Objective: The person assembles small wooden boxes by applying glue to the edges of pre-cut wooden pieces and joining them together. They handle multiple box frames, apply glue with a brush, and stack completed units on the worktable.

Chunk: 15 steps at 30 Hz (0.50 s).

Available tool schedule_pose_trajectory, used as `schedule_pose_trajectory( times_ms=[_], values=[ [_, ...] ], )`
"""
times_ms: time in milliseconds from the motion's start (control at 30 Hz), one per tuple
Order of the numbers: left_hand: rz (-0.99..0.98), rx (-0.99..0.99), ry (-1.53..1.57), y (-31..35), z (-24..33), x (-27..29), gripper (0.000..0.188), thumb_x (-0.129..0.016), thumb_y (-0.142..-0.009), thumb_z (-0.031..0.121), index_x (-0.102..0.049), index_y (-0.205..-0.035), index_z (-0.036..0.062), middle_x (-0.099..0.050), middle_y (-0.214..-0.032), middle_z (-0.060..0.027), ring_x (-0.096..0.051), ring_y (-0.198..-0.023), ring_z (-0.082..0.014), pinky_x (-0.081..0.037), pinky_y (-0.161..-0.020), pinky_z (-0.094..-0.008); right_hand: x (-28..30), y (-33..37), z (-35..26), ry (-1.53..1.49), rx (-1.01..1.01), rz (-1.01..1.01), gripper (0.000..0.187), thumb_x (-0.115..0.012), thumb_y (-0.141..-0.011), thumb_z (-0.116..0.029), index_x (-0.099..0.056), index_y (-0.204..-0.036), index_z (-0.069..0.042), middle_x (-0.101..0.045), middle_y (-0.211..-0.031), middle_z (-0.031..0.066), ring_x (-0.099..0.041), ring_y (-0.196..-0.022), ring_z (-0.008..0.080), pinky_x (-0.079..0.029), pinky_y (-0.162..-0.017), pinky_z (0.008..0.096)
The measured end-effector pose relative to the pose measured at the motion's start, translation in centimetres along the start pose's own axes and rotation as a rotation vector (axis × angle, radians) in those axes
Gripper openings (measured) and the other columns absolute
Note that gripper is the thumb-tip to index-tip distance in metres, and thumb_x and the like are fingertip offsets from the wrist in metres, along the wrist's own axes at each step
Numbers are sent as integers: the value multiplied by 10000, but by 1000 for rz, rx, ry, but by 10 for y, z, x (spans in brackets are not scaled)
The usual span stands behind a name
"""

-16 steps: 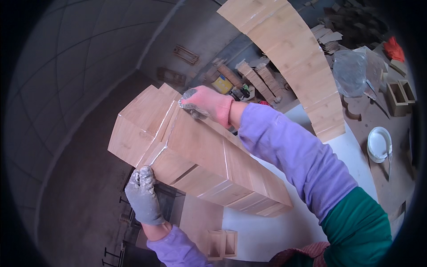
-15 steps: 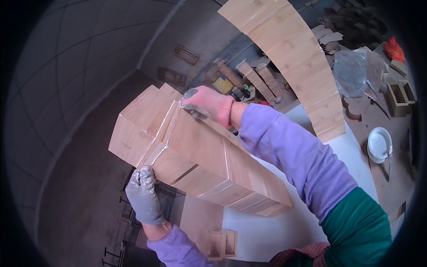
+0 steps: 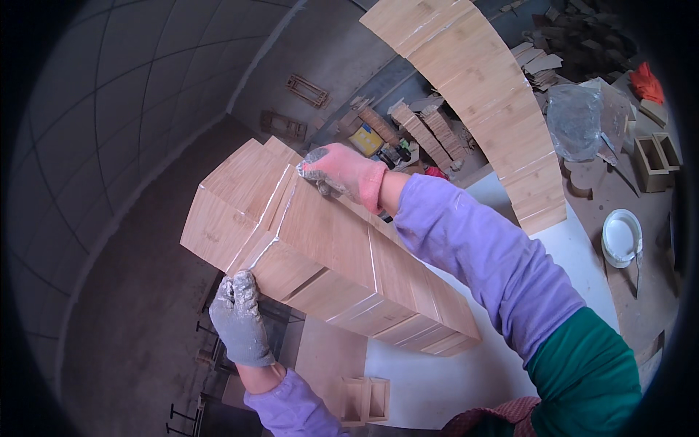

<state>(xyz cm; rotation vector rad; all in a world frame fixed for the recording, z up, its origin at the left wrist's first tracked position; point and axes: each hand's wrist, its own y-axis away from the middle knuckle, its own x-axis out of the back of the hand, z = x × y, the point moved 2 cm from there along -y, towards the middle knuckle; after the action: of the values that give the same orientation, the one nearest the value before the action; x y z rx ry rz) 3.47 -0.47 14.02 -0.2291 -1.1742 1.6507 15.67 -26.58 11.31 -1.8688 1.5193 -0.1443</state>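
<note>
A long row of pale wooden boxes [image 3: 342, 255] lies slantwise before me, with white glue-like lines along its joints. My right hand [image 3: 342, 175], in a pink and grey work glove, is closed over the upper edge near the far end. At the opposite lower edge, my left hand [image 3: 240, 320] presses its curled fingers against the same joint. Its grey glove is crusted with white residue. The fingertips of both hands are partly hidden against the wood. Between the hands, a white bead runs along the seam beside the end box [image 3: 226, 204].
A second, curved row of wooden boxes [image 3: 480, 102] stands on the white table [image 3: 582, 269]. At right are a white bowl [image 3: 621, 237], a clear plastic bag [image 3: 575, 120] and small wooden boxes [image 3: 650, 162]. Another small box [image 3: 365, 399] sits low centre. Stacked wood pieces [image 3: 422, 135] stand behind.
</note>
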Motion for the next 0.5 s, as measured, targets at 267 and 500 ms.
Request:
schedule_pose_trajectory(
  times_ms=[267,500],
  values=[
    [-68,-6,-84,-1,6,4,190,-614,-977,127,-656,-871,-25,-593,-740,10,-481,-688,-65,-401,-610,-241,0,0,-3,-48,-61,9,169,-664,-903,-226,-631,-804,-94,-593,-746,-14,-532,-642,101,-426,-567,283],
    [-44,-24,93,-10,-3,10,197,-617,-978,151,-673,-894,-18,-614,-770,4,-507,-704,-69,-426,-628,-240,-8,-14,-17,233,-2,52,173,-648,-922,-224,-661,-824,-83,-603,-744,-17,-539,-622,91,-432,-558,282]
  ],
)
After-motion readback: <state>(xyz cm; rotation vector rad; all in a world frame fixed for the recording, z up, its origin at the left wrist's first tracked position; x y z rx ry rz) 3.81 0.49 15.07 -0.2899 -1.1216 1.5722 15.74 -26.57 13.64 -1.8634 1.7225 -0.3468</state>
